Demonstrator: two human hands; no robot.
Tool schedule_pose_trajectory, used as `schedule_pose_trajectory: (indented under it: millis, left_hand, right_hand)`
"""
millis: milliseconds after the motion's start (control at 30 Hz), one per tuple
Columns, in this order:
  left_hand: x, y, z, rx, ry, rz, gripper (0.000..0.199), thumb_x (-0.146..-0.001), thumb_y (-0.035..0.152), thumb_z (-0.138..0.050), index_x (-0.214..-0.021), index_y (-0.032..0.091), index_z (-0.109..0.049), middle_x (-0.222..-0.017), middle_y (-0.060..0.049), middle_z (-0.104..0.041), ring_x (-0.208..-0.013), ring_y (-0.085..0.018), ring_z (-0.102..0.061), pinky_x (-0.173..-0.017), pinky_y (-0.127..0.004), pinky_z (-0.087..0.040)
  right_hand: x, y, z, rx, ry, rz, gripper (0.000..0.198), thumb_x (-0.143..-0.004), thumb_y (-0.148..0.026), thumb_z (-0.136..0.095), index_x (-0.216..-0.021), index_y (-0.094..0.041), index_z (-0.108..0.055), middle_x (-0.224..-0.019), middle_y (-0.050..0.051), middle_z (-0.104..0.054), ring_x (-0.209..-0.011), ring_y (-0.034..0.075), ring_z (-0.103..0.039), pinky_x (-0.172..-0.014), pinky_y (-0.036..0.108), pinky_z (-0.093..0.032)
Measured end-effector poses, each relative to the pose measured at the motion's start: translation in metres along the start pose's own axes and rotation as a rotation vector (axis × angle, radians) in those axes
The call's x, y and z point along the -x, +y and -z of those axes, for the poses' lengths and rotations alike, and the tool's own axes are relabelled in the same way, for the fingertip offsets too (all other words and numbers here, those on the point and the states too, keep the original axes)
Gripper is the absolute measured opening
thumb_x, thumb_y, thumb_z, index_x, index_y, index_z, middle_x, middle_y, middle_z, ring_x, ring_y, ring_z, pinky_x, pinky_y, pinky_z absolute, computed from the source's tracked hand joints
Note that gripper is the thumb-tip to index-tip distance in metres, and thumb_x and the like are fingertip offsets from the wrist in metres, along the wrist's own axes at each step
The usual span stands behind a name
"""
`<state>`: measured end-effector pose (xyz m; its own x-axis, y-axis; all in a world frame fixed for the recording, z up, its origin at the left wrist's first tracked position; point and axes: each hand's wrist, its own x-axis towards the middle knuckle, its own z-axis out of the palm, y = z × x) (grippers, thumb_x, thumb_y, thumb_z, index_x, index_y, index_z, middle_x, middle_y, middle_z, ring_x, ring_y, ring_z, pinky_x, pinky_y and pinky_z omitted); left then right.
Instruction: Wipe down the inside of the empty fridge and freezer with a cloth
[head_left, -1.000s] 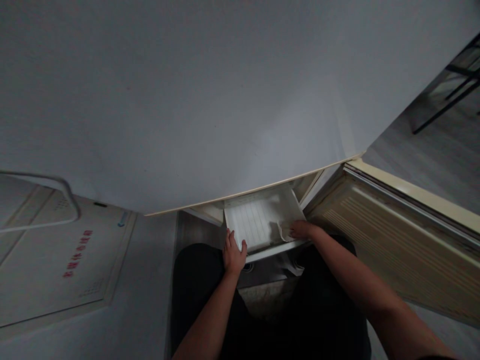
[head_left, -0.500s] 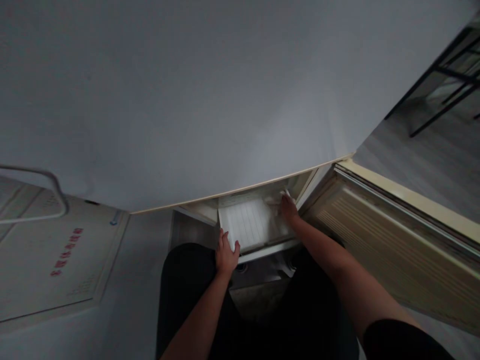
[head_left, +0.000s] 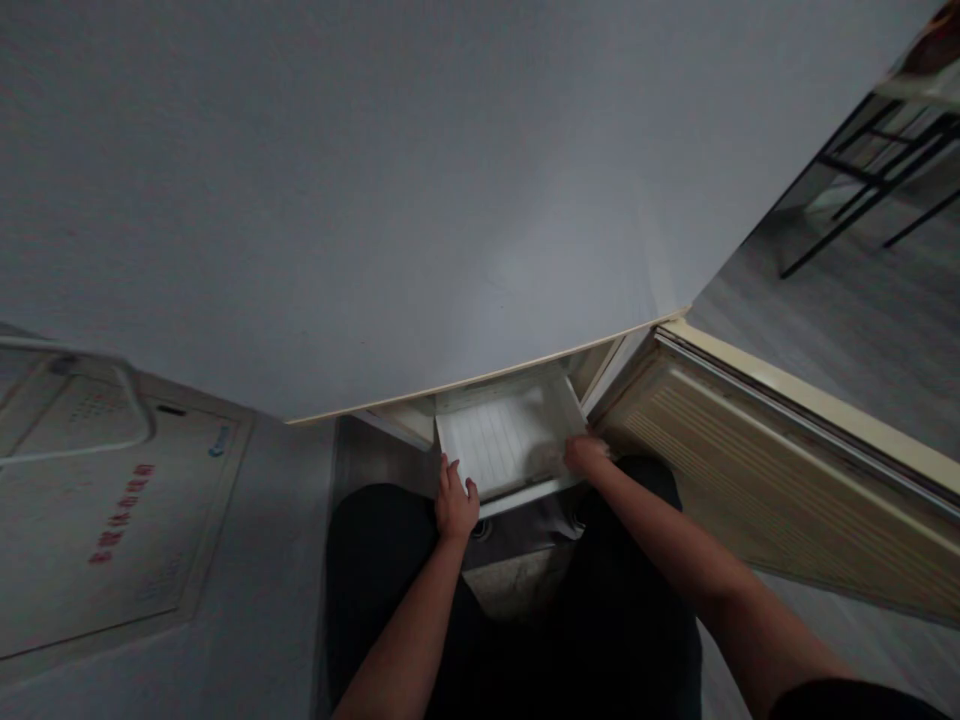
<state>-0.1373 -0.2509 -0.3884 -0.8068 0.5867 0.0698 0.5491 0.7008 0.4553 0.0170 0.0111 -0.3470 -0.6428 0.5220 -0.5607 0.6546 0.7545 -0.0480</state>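
Note:
A shallow white drawer (head_left: 495, 435) with a ribbed bottom is partly out of a low white cabinet that looks like a refrigerator (head_left: 409, 420). My left hand (head_left: 456, 503) holds its front left corner, the thumb apart from the fingers. At the front right corner, my right hand (head_left: 586, 455) is closed on the drawer's side edge; its fingertips are partly hidden. Near the right hand a faint patch on the drawer bottom is too blurred to tell.
The cabinet door (head_left: 750, 470) stands open on the right. A broad grey-white top (head_left: 450, 200) overhangs the drawer. My knees (head_left: 382, 560) flank it. On the left are a white metal bar (head_left: 142, 405) and a wall panel with red characters (head_left: 127, 510). Black-legged furniture (head_left: 847, 220) stands far right.
My right hand has come back from deeper along the drawer's right side to its front right corner. My left hand keeps its place on the drawer. The view has shifted slightly.

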Motion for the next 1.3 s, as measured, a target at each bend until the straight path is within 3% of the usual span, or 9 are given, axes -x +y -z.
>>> schedule_pose_trajectory:
  millis: [67,167,433,533,700,867,1033,1167,1300]
  left_hand:
    - [0.0,0.0,-0.001,0.016,-0.012,0.004,0.045,-0.096,0.025,-0.044,-0.139,0.014,-0.05,-0.163,-0.02,-0.034,-0.135,-0.035,-0.056,-0.106,-0.049,-0.052]
    - [-0.001,-0.001,-0.002,0.075,-0.052,0.02,0.043,-0.095,0.025,-0.046,-0.136,0.014,-0.053,-0.166,-0.021,-0.028,-0.136,-0.036,-0.054,-0.107,-0.05,-0.051]
    - [-0.005,-0.015,0.007,0.216,-0.088,0.024,0.04,-0.094,0.03,-0.053,-0.132,0.018,-0.051,-0.152,-0.02,-0.05,-0.14,-0.029,-0.052,-0.112,-0.047,-0.048]
    - [0.005,-0.017,0.014,0.229,-0.107,-0.015,0.042,-0.094,0.035,-0.054,-0.132,0.016,-0.052,-0.152,-0.022,-0.049,-0.142,-0.031,-0.05,-0.113,-0.049,-0.046]
    - [0.015,-0.016,0.02,0.226,-0.143,-0.108,0.048,-0.098,0.04,-0.051,-0.138,0.013,-0.051,-0.155,-0.024,-0.045,-0.148,-0.033,-0.041,-0.118,-0.052,-0.04]
    - [0.014,-0.007,0.019,0.087,-0.169,-0.188,0.053,-0.1,0.045,-0.048,-0.141,0.012,-0.052,-0.158,-0.023,-0.043,-0.152,-0.036,-0.033,-0.119,-0.058,-0.036]
    - [0.019,0.01,0.012,-0.01,-0.27,-0.394,0.048,-0.098,0.047,-0.051,-0.136,0.017,-0.06,-0.156,-0.017,-0.049,-0.152,-0.035,-0.034,-0.122,-0.06,-0.029]
    - [0.021,0.02,0.006,-0.041,-0.326,-0.483,0.047,-0.098,0.049,-0.051,-0.132,0.02,-0.064,-0.151,-0.016,-0.055,-0.149,-0.034,-0.039,-0.121,-0.058,-0.032]
    - [0.02,0.021,0.003,-0.069,-0.324,-0.476,0.045,-0.098,0.049,-0.05,-0.128,0.019,-0.067,-0.143,-0.016,-0.062,-0.146,-0.035,-0.044,-0.118,-0.057,-0.036]
  right_hand:
    - [0.025,-0.002,0.001,-0.044,0.008,-0.061,0.035,-0.094,-0.012,-0.045,-0.113,-0.003,-0.073,-0.107,0.026,-0.075,-0.103,0.034,-0.074,-0.096,0.051,-0.053]
    - [0.061,-0.026,-0.004,-0.084,0.081,-0.057,0.04,-0.099,-0.016,-0.038,-0.124,-0.006,-0.068,-0.113,0.024,-0.073,-0.111,0.031,-0.071,-0.111,0.05,-0.044]
    - [0.094,-0.197,-0.091,-0.322,0.308,0.548,0.05,-0.096,-0.025,-0.054,-0.144,-0.011,-0.056,-0.162,0.02,-0.037,-0.155,0.036,-0.025,-0.126,0.056,-0.024]
    - [0.087,-0.222,-0.107,-0.388,0.348,0.587,0.05,-0.102,-0.026,-0.045,-0.151,-0.015,-0.051,-0.167,0.016,-0.028,-0.158,0.031,-0.019,-0.128,0.051,-0.023]
    - [0.085,-0.174,-0.093,-0.379,0.361,0.574,0.045,-0.097,-0.023,-0.053,-0.141,-0.013,-0.058,-0.162,0.017,-0.038,-0.156,0.032,-0.025,-0.127,0.052,-0.023]
    - [0.096,-0.08,-0.069,-0.429,0.468,-0.009,0.028,-0.094,-0.019,-0.051,-0.116,-0.01,-0.065,-0.159,0.022,-0.041,-0.154,0.035,-0.027,-0.122,0.054,-0.03]
    - [0.097,0.008,-0.058,-0.474,0.418,-0.489,0.041,-0.099,-0.021,-0.036,-0.127,-0.002,-0.058,-0.158,0.028,-0.037,-0.149,0.036,-0.036,-0.119,0.044,-0.034]
    - [0.078,0.024,-0.059,-0.554,0.351,-0.542,0.055,-0.104,-0.023,-0.014,-0.141,-0.001,-0.047,-0.132,0.026,-0.062,-0.124,0.026,-0.063,-0.098,0.032,-0.051]
    - [0.05,0.021,-0.055,-0.534,0.314,-0.46,0.065,-0.105,-0.024,0.0,-0.146,-0.005,-0.046,-0.134,0.022,-0.064,-0.124,0.022,-0.064,-0.097,0.03,-0.051]
